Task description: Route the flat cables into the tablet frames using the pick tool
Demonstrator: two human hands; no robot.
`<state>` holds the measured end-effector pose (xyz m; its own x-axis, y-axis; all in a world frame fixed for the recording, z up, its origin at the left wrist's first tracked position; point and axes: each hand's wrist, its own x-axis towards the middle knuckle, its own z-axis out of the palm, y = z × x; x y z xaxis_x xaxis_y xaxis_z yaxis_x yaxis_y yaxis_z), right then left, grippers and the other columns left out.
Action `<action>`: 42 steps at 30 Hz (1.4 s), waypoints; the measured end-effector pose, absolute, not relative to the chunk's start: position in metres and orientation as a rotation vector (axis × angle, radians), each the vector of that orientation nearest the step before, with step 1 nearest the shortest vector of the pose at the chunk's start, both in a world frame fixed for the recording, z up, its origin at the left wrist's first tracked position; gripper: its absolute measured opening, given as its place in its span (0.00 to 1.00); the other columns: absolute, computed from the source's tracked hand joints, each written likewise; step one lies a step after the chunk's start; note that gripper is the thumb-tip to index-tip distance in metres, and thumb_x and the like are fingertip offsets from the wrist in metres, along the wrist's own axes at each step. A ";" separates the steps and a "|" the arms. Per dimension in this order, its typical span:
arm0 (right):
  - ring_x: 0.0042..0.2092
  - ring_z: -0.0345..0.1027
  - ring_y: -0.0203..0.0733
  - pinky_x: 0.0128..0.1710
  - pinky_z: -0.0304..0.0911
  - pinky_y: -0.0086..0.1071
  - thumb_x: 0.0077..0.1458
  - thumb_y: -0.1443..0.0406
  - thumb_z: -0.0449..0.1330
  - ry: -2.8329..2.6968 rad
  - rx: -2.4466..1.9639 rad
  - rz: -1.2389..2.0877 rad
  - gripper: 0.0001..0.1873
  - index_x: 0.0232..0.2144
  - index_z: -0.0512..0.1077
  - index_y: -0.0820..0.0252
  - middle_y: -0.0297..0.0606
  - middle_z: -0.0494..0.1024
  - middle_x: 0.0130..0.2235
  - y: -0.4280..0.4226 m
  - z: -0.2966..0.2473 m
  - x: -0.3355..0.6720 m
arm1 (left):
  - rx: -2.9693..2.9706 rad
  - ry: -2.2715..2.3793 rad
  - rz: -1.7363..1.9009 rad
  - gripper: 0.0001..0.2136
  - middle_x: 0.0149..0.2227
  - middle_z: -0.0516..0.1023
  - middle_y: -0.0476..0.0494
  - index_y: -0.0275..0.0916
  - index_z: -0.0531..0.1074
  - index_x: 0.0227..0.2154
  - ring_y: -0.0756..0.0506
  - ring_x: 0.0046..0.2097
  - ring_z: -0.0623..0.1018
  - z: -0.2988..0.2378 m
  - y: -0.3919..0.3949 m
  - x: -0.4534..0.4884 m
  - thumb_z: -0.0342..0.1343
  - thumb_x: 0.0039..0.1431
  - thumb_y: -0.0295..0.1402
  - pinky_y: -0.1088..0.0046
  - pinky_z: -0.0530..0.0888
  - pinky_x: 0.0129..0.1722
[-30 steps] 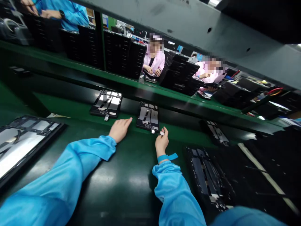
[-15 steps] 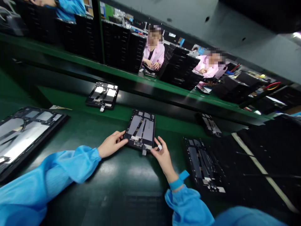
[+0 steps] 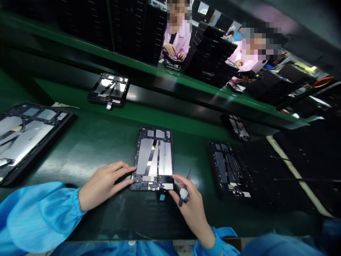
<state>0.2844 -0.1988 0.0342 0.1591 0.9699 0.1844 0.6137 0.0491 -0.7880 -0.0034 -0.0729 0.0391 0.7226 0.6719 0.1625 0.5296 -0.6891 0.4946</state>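
Note:
An open tablet frame [image 3: 154, 158] with silver panels lies on the dark green bench in front of me. My left hand [image 3: 102, 183] rests at its lower left corner, fingertips pressed against the edge. At the frame's lower right corner my right hand [image 3: 190, 206] is closed around a thin dark tool with a white collar [image 3: 183, 193]; its thumb touches the frame. A small connector tab [image 3: 161, 196] sticks out below the frame's bottom edge.
Another tablet frame [image 3: 109, 89] lies on the belt at the back left, a larger one [image 3: 23, 137] at far left, and two dark ones [image 3: 229, 170] [image 3: 238, 128] to the right. Black tray stacks [image 3: 133, 28] line the far shelf, where two people in pink work.
Both hands have drawn the tablet frame off the belt toward me, to the bench's near edge. My view has tilted down. The tool now shows in my right hand.

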 end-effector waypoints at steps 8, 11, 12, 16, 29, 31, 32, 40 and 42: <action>0.44 0.76 0.47 0.44 0.70 0.37 0.60 0.73 0.61 -1.670 -1.411 0.698 0.14 0.47 0.76 0.55 0.39 0.81 0.41 -0.161 0.045 0.231 | 2.814 0.528 0.359 0.15 0.37 0.77 0.46 0.40 0.77 0.38 0.45 0.37 0.77 0.049 -0.055 0.041 0.46 0.75 0.34 0.71 0.71 0.36; 0.43 0.76 0.46 0.43 0.69 0.35 0.58 0.75 0.62 -1.643 -1.414 0.752 0.15 0.45 0.75 0.55 0.38 0.81 0.39 -0.156 0.043 0.228 | 2.796 0.519 0.502 0.16 0.37 0.78 0.46 0.39 0.75 0.39 0.45 0.36 0.76 0.047 -0.064 0.036 0.43 0.76 0.35 0.70 0.70 0.36; 0.43 0.76 0.46 0.43 0.69 0.35 0.57 0.76 0.63 -1.639 -1.421 0.771 0.15 0.44 0.75 0.56 0.37 0.81 0.39 -0.155 0.042 0.228 | 2.759 0.529 0.537 0.16 0.36 0.78 0.46 0.39 0.75 0.39 0.45 0.35 0.76 0.047 -0.068 0.033 0.42 0.76 0.35 0.70 0.70 0.35; 0.41 0.76 0.46 0.43 0.66 0.36 0.54 0.79 0.64 -1.674 -1.458 0.807 0.17 0.41 0.75 0.56 0.35 0.82 0.37 -0.152 0.040 0.226 | 2.500 0.581 0.582 0.15 0.37 0.79 0.49 0.41 0.73 0.40 0.48 0.38 0.78 0.043 -0.082 0.027 0.42 0.77 0.35 0.75 0.71 0.37; 0.42 0.76 0.46 0.46 0.60 0.37 0.52 0.77 0.64 -1.586 -1.497 0.818 0.17 0.41 0.74 0.55 0.30 0.84 0.34 -0.151 0.036 0.213 | 1.965 0.917 0.465 0.11 0.24 0.72 0.55 0.41 0.76 0.37 0.53 0.23 0.70 0.039 -0.090 0.024 0.52 0.68 0.40 0.79 0.64 0.23; 0.42 0.76 0.46 0.46 0.60 0.37 0.52 0.77 0.64 -1.587 -1.504 0.809 0.17 0.41 0.74 0.54 0.30 0.84 0.34 -0.152 0.036 0.213 | 1.947 0.909 0.439 0.12 0.22 0.70 0.56 0.41 0.76 0.34 0.52 0.23 0.69 0.038 -0.089 0.024 0.51 0.68 0.39 0.79 0.62 0.22; 0.42 0.76 0.46 0.46 0.60 0.37 0.52 0.77 0.64 -1.591 -1.507 0.813 0.17 0.41 0.74 0.54 0.30 0.84 0.34 -0.152 0.036 0.213 | 1.946 0.898 0.442 0.12 0.21 0.70 0.56 0.41 0.76 0.34 0.52 0.22 0.68 0.038 -0.088 0.024 0.51 0.67 0.39 0.79 0.62 0.22; 0.46 0.75 0.48 0.48 0.62 0.39 0.54 0.77 0.63 -1.659 -1.487 0.918 0.19 0.46 0.72 0.54 0.32 0.83 0.37 -0.153 0.046 0.217 | 2.162 0.745 0.558 0.11 0.36 0.81 0.49 0.43 0.76 0.43 0.49 0.35 0.77 0.039 -0.091 0.018 0.49 0.73 0.36 0.77 0.71 0.34; 0.47 0.74 0.48 0.50 0.62 0.40 0.54 0.77 0.63 -1.689 -1.474 0.933 0.19 0.45 0.72 0.54 0.33 0.83 0.38 -0.154 0.046 0.217 | 2.251 0.749 0.514 0.11 0.38 0.81 0.49 0.43 0.76 0.41 0.47 0.39 0.78 0.041 -0.092 0.016 0.48 0.74 0.35 0.74 0.72 0.38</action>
<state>0.2174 -0.1538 0.0461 -0.1086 0.9930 0.0456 0.4903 0.0934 -0.8665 0.0161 -0.0923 0.0408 0.7542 0.6409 0.1425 0.3637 -0.5886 0.7220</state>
